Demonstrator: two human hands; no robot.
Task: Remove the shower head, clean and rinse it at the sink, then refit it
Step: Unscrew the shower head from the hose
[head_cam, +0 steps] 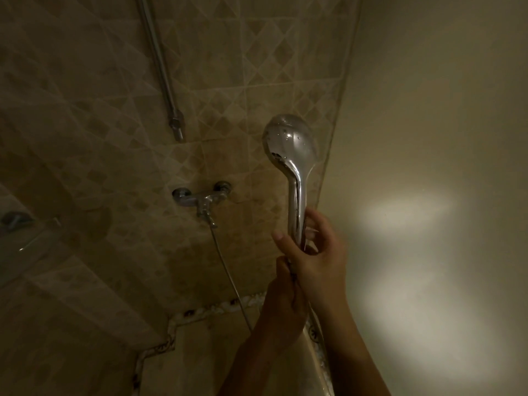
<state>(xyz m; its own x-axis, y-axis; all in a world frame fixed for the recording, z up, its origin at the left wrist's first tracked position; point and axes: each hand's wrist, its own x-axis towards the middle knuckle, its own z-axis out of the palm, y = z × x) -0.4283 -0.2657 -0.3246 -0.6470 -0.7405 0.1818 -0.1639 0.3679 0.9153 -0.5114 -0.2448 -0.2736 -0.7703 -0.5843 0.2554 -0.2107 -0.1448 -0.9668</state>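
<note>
A chrome shower head (290,144) stands upright in front of the tiled wall, wet with drops, its round face turned away to the left. My right hand (317,252) is wrapped around the lower part of its handle. Just below, my left hand (283,304) grips the bottom end of the handle where the hose joins; the joint itself is hidden by my fingers. The thin metal hose (225,267) runs from the wall mixer tap (201,198) down toward my hands.
A chrome riser rail (160,67) hangs on the tiled wall at upper left, ending in a fitting (177,127). A plain pale wall (428,138) fills the right side. A decorative tile border (217,308) runs low on the wall. The room is dim.
</note>
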